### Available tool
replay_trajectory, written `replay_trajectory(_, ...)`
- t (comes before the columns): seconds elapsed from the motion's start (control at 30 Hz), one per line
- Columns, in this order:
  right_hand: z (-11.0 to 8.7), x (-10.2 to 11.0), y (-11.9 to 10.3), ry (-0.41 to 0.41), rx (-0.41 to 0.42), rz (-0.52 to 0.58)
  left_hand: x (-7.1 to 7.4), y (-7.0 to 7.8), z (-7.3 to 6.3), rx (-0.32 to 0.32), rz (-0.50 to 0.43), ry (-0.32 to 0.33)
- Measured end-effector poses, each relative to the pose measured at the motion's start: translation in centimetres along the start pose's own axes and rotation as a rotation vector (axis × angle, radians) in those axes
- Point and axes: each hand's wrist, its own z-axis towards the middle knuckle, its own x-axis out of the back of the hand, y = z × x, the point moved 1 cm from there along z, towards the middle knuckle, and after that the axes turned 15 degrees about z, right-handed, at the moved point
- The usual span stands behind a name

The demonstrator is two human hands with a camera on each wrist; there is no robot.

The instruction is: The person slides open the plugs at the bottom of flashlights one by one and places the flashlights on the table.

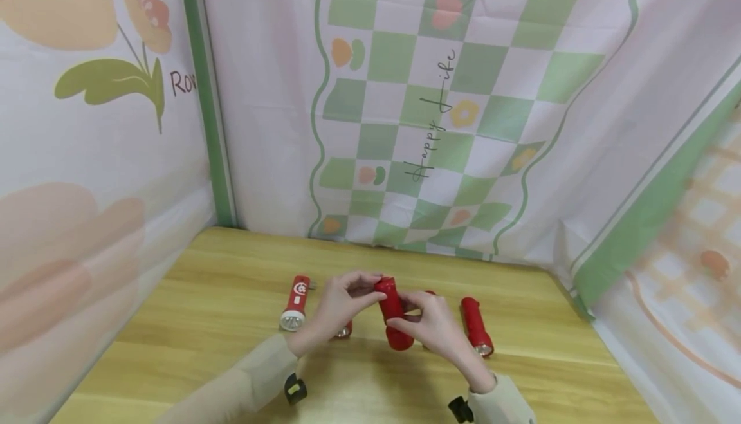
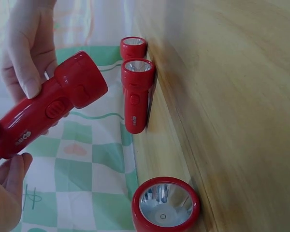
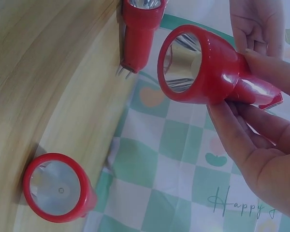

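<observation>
Both hands hold one red flashlight (image 1: 395,324) above the table, its wide head tilted down toward the person. My left hand (image 1: 340,305) pinches the tail end between thumb and fingers. Around the body near the head, the thumb and fingers of my right hand (image 1: 434,324) grip it. In the left wrist view the flashlight (image 2: 36,113) shows a ribbed slide switch on its side. Its round lens (image 3: 183,63) faces the camera in the right wrist view, with no light visible in it.
On the wooden table (image 1: 243,263) lie a red-and-white flashlight (image 1: 298,295) at left and a red flashlight (image 1: 475,324) at right. Another red flashlight (image 1: 346,330) is partly hidden behind the left wrist. Patterned cloth (image 1: 266,121) hangs around the table.
</observation>
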Motion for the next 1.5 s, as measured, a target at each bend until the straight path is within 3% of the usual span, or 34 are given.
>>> replay_trajectory(0.97, 0.15, -0.05, 0.08, -0.013, 0.003, -0.003, -0.22, 0.02, 0.16, -0.109, 0.066, -0.01)
replay_trajectory(1.23, 0.2, -0.06, -0.04, -0.003, -0.004, -0.004, -0.44, 0.42, 0.0, -0.198, 0.177, 0.009)
replay_trajectory(1.5, 0.22, -0.07, -0.05, 0.006, 0.015, -0.001, -0.66, 0.83, 0.12, -0.203, 0.11, 0.012)
